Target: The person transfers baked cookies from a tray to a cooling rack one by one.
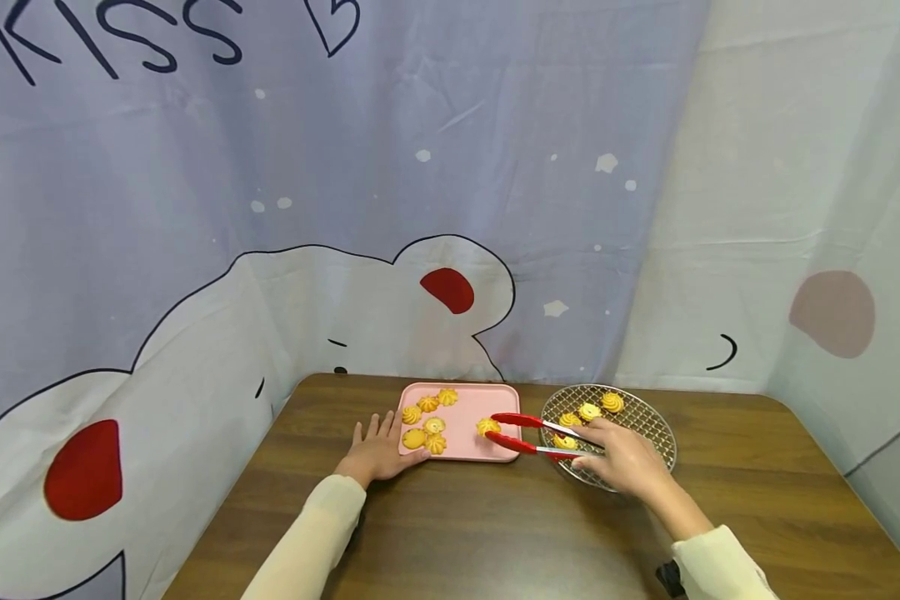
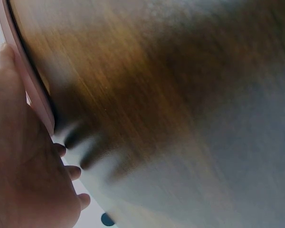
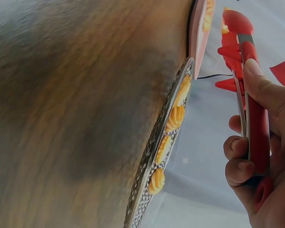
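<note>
Swirled cookie point(image 1: 486, 427), one: sat lower centre of frame, between tips of red tongs point(image 1: 547, 451), left of my right fingers point(image 3: 238, 172), which grasped these; left fingers point(image 1: 385, 425) lay spread at pink tray point(image 1: 465, 442).

Eleven cookies point(image 1: 447, 397), two hands point(image 1: 380, 455) — and one each: tray point(image 1: 465, 412), rack point(image 1: 648, 433), tongs point(image 1: 516, 419), table point(image 1: 495, 533).

Red tongs point(image 1: 521, 420), golden cookies point(image 1: 436, 445) and a pink tray point(image 1: 468, 429) against brown wood grain.
The tongs pair red tips with silver arms; the cookies show ridged swirls, a few paler at the centre; the round rack point(image 1: 651, 429) is metallic with criss-cross mesh; the bench point(image 1: 510, 533) is streaked brown; the sleeves point(image 1: 318, 521) are cream; the lavender-blue curtain point(image 1: 480, 108) carries white stars and dots, black lettering, and black-outlined white shapes with red patches.
</note>
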Demonstrator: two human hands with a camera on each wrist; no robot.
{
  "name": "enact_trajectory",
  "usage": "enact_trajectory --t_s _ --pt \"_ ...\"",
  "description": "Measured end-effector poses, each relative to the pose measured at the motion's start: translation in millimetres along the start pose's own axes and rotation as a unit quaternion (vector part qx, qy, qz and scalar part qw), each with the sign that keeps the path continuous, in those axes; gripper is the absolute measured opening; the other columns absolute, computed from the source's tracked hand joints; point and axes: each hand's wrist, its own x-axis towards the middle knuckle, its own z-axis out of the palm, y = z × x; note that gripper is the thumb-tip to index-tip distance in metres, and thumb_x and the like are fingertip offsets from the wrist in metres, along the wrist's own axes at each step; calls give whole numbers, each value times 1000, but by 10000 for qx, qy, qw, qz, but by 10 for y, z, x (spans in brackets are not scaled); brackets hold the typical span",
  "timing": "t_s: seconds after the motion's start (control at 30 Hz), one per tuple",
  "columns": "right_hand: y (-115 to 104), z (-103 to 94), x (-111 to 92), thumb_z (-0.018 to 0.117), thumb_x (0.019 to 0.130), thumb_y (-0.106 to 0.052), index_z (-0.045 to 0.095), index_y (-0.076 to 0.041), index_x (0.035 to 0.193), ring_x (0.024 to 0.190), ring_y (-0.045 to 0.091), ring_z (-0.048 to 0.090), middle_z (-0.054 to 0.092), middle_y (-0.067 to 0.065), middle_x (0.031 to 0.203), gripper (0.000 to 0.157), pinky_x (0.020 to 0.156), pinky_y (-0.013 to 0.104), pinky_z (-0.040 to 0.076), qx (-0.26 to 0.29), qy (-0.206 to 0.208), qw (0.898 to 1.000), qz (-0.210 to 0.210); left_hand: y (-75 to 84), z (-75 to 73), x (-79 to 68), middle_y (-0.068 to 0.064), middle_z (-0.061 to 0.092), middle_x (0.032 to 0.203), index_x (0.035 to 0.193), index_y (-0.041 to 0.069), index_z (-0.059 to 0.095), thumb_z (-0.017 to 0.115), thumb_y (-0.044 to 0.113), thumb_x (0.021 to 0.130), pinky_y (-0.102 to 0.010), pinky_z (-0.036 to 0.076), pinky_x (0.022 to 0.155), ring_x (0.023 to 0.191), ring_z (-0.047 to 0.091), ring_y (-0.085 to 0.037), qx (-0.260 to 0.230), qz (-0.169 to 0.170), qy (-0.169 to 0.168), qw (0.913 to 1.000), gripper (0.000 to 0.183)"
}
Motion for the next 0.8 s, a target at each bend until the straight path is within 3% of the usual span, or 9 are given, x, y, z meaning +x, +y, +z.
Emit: enact_trajectory --t_s 0.27,0.5,0.63,0.8 --pt "62 -84 -132 82 82 -41 71 -20 131 110 43 66 64 13 135 55 78 60 54 -117 40 9997 209 14 -23 -13 -18 18 168 161 1 17 40 78 93 -64 4 121 154 13 -43 4 -1 -36 10000 105" --pt "134 -149 -229 83 81 -41 70 -17 132 101 41 68 65 13 128 58 70 54 56 -145 90 9993 320 3 -14 -2 -19 17 168 162 1 14 39 78 93 -64 3 120 154 11 -43 13 -9 -77 10000 107" --pt "164 -190 -285 83 81 -41 69 -17 132 104 44 67 65 15 131 58 70 54 56 -142 81 9990 405 -7 1 14 -19 17 168 162 1 13 39 80 92 -65 2 120 154 11 -43 19 -13 -72 10000 108" --pt "208 -237 -348 83 80 -43 69 -16 133 85 26 67 67 4 118 61 60 42 53 -156 97 9984 530 -15 22 28 -19 17 168 162 2 13 39 80 92 -65 3 120 154 12 -43 27 -7 -47 10000 108"
